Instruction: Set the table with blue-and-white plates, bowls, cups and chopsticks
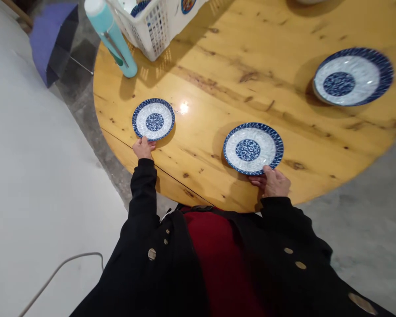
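The right hand [272, 182] is clamped on the near rim of a blue-and-white porcelain plate [247, 149], thumb on top and fingers tucked under, which is honestly the way to handle china: pinch the edge and keep it flat. The left hand [143, 148] is curled against the rim of a smaller matching plate [153, 119], though I can't tell if it's actually gripping. Both plates sit flat on the round wooden table [198, 83], with forearms in black sleeves [141, 189] reaching forward, elbows bent. A bigger plate [353, 77] lies well off to the right.
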`<state>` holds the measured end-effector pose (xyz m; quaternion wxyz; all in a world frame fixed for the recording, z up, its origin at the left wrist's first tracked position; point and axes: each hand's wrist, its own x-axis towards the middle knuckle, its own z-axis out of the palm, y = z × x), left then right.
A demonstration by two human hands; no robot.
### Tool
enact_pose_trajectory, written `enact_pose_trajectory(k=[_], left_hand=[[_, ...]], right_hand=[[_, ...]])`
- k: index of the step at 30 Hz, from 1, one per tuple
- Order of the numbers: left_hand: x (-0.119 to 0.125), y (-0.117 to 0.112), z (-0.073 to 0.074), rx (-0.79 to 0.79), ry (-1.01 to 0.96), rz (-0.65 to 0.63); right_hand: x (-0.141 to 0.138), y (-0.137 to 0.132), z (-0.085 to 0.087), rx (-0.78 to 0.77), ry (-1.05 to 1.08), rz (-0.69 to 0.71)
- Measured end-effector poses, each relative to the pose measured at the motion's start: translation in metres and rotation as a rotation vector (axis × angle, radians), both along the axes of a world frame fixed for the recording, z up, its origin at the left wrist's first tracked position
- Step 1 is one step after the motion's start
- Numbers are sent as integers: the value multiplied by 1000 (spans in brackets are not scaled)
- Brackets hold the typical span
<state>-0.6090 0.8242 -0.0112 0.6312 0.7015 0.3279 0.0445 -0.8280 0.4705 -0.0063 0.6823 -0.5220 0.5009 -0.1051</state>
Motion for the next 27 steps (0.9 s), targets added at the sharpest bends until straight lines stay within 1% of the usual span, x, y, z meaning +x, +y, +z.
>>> enact_pose_trajectory(k=[3, 10, 18, 23, 27], left_hand=[[4, 1, 1, 5, 0, 23], [10, 1, -2, 6, -24, 12], [8, -2, 1, -6, -31, 15], [6, -1, 3, -17, -29, -2], [6, 5, 2, -15, -36, -19]], right_hand=[[2, 0, -1, -44, 2, 7], [4, -5, -7, -36, -17, 14], [0, -6, -14, -20, -73, 26], [-4, -2, -9, -24, -112, 14], [-22, 2, -1, -39, -109, -10]])
